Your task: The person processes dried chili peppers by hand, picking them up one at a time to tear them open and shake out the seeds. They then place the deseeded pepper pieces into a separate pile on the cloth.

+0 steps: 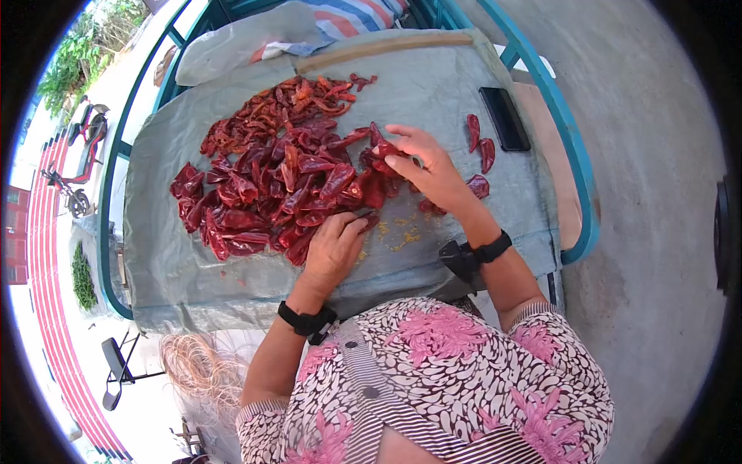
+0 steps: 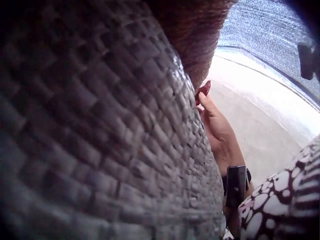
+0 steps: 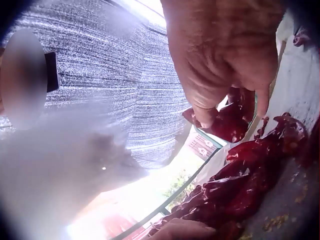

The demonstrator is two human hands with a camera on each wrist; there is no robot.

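Note:
In the head view, a heap of dried red peppers (image 1: 297,182) lies on a grey woven sheet (image 1: 178,282). The right hand (image 1: 433,170) pinches a dark red pepper (image 1: 379,145) above the heap's right side; the right wrist view shows this hand (image 3: 225,55) from behind, with the glossy pepper (image 3: 227,125) between thumb and fingers. At the heap's front edge the left hand (image 1: 334,249) rests palm down, fingers bent loosely against the peppers. The left wrist view is mostly filled by woven sheet (image 2: 115,135), with the right hand (image 2: 220,130) and its pepper (image 2: 206,90) behind.
Smaller, shrivelled peppers (image 1: 270,112) lie at the heap's back. Right of it are a few separate peppers (image 1: 486,155) and a black phone (image 1: 505,119). Yellow seeds (image 1: 398,234) are scattered near the hands. A teal metal rail (image 1: 576,155) borders the sheet; a striped bag (image 1: 348,19) lies behind.

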